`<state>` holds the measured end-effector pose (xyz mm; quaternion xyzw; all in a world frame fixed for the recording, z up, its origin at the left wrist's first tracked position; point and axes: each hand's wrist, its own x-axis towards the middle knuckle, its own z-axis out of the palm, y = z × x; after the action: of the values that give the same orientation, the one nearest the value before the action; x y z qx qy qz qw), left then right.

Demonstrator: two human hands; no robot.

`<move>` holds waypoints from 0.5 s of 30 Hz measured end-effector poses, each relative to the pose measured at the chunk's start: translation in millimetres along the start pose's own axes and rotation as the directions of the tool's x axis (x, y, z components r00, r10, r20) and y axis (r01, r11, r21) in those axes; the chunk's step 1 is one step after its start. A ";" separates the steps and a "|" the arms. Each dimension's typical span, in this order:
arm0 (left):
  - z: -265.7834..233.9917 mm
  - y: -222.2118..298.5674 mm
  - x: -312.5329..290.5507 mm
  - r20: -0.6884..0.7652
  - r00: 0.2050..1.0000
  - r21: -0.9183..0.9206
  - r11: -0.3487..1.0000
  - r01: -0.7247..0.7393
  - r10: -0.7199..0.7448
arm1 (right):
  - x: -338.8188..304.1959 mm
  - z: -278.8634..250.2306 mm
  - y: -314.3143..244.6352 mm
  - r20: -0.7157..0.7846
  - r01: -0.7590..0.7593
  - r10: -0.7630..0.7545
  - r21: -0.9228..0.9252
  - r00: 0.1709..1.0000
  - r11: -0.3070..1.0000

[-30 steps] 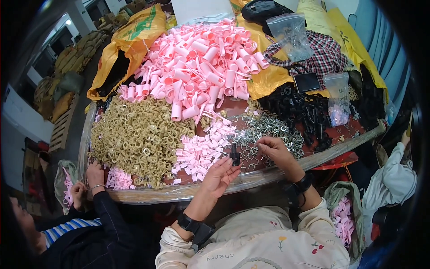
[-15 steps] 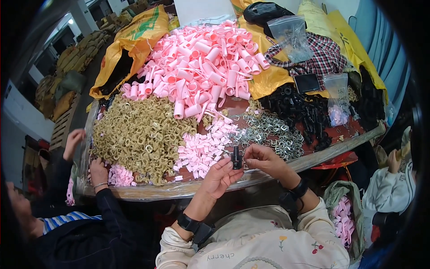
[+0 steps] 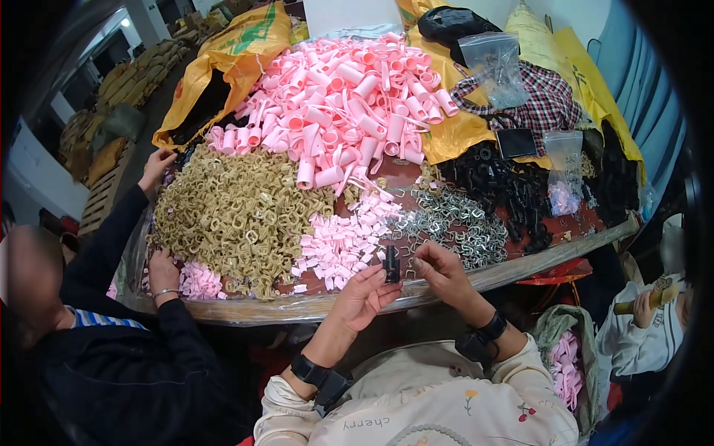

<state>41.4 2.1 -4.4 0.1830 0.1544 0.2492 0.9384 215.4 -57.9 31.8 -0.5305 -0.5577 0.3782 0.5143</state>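
My left hand (image 3: 362,299) is closed around the lower part of a small black plastic fitting (image 3: 391,266), holding it upright over the table's near edge. Just to its right, my right hand (image 3: 445,280) is pinched, with a small bent metal clip (image 3: 410,273) showing at its fingertips. A pile of pink plastic pieces (image 3: 343,239) lies beyond my left hand. Loose metal clips (image 3: 461,223) are heaped beyond my right hand, with black fittings (image 3: 513,193) farther right.
Tan plastic rings (image 3: 238,215) and pink tubes (image 3: 357,104) are heaped on the table. At the left, a co-worker's hand (image 3: 163,273) rests by the rings. A sack of pink parts (image 3: 567,364) stands by my right side; another person (image 3: 645,327) is beyond it.
My right hand has drawn slightly away from the black fitting. My left hand still holds the fitting. The co-worker's far hand has moved up and right to the table's back-left corner.
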 end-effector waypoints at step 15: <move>5.6 -5.1 -7.0 -0.139 0.990 0.099 0.994 0.041 -0.027 | -1.8 14.6 -21.6 0.122 0.333 -0.319 -0.536 0.940 0.776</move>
<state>39.8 -7.2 -0.1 0.2105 0.2341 0.2368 0.9191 196.6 -61.2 49.6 -0.5462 -0.7318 0.1141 0.3913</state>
